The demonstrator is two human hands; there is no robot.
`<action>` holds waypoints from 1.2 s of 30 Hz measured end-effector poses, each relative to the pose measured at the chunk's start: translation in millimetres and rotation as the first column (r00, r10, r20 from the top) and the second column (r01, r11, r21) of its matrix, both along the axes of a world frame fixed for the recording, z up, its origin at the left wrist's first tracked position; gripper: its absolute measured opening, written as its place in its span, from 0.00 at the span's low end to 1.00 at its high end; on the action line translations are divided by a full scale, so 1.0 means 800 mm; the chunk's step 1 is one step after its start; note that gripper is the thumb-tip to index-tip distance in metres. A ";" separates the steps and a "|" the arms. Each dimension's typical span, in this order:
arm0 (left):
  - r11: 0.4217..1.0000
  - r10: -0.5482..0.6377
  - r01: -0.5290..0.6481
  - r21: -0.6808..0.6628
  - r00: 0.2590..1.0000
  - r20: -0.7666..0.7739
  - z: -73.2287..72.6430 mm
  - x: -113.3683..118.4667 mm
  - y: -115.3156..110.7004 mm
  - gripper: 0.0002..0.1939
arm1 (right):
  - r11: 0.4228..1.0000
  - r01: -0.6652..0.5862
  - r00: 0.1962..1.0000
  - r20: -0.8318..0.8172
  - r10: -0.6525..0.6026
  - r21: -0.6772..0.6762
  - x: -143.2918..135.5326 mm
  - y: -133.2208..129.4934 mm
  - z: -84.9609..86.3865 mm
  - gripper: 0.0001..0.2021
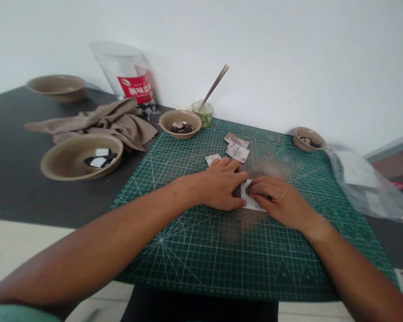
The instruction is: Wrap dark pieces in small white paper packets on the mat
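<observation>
- Left hand lies palm down, fingers loosely spread, thumb and forefinger on the edge of a white paper; right hand bends its fingers together over that paper, though whether they grip anything is unclear.
- Dark tabletop carries everything.
- Green cutting mat lies under both hands and the paper.
- Clear jar with a red label stands behind a crumpled brown cloth.
- Near bowl, just beside the cloth, contains dark and white pieces.
- Glass cup holds upright, tilted sticks.
</observation>
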State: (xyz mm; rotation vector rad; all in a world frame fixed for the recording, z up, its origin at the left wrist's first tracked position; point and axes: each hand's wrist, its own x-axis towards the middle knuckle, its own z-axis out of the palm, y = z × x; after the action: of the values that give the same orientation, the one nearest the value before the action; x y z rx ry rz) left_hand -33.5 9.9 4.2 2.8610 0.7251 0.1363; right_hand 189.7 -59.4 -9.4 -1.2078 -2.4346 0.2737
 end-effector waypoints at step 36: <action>0.998 0.055 -0.055 0.001 0.998 -0.041 -0.001 0.000 -0.008 0.27 | 0.998 -0.020 0.996 0.086 0.025 -0.060 0.005 0.006 0.006 0.06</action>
State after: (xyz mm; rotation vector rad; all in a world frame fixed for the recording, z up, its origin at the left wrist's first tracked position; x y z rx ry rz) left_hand -33.6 3.2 3.5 2.8522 0.8122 0.0858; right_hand 193.5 -54.2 -4.7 -1.2425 -2.5319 0.3077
